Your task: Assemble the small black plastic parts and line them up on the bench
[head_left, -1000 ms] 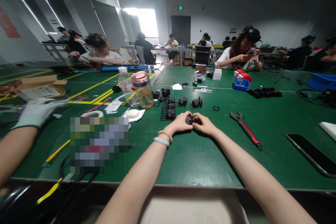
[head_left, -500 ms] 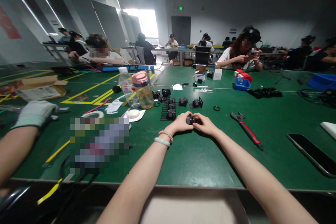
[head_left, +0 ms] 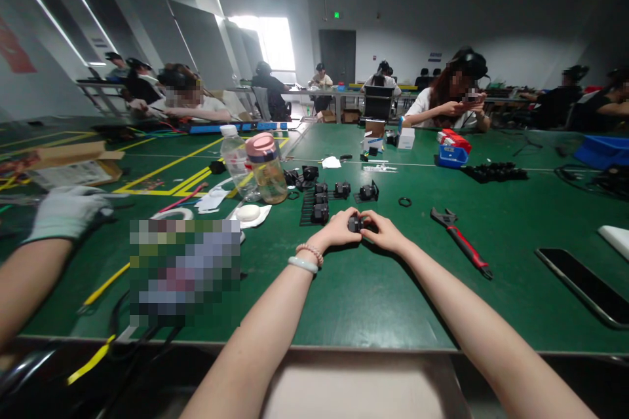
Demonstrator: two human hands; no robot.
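Observation:
A small black ribbed plastic part (head_left: 354,224) is pinched between my two hands, just above the green table. My left hand (head_left: 338,228) is closed around its left side, with the fingers curled over the top. On the right side, my right hand (head_left: 382,232) grips it between thumb and fingertips. Its exact kind is too small to make out. Beyond the left hand lie several similar black parts (head_left: 321,212) with flat comb-like pieces. Another black part (head_left: 367,192) sits a little to their right, and a black ring (head_left: 405,201) lies further right.
An adjustable wrench (head_left: 462,243) and a phone (head_left: 582,285) lie to the right. A pink-lidded bottle (head_left: 268,173) and a clear bottle (head_left: 236,160) stand at left. A co-worker's gloved hand (head_left: 61,215) is at far left. A blue bin (head_left: 453,156) stands further back.
My hands keep the same hold on the black part, with hardly any movement. At the far left, the co-worker's gloved hand has shifted slightly.

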